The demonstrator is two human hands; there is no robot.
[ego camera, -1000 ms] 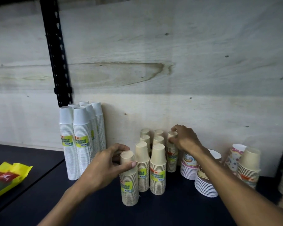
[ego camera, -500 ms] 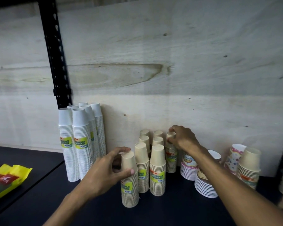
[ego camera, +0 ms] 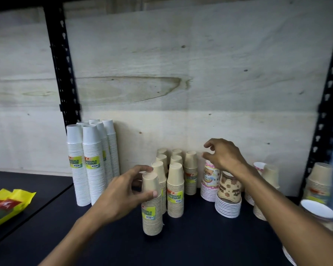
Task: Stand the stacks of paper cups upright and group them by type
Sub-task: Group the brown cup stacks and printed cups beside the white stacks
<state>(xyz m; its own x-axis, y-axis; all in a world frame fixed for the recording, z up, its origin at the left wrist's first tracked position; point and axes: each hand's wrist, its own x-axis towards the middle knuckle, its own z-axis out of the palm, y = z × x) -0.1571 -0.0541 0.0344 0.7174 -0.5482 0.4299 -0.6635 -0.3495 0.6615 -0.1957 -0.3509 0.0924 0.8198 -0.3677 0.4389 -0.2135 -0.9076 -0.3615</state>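
Left hand (ego camera: 123, 191) grip clamped on front kraft stack (ego camera: 151, 204), upright on shelf (ego camera: 190, 242), just front-left of kraft group (ego camera: 174, 181), likely to align it. Right hand (ego camera: 224, 155) grip apart, empty, just above patterned stack (ego camera: 210, 181) right of kraft group. White stacks (ego camera: 91, 164) well left, grouped by type.

A pale plywood panel (ego camera: 200, 60) forms the back wall and fills most of the view. It has a long brown grain mark and some small dark knots. To the left of the panel stands a black metal upright (ego camera: 62, 73) with keyhole slots, and a second black upright (ego camera: 327, 93) stands at the panel's right edge. Below the panel lies a dark shelf board (ego camera: 200, 244). The light is dim and even.
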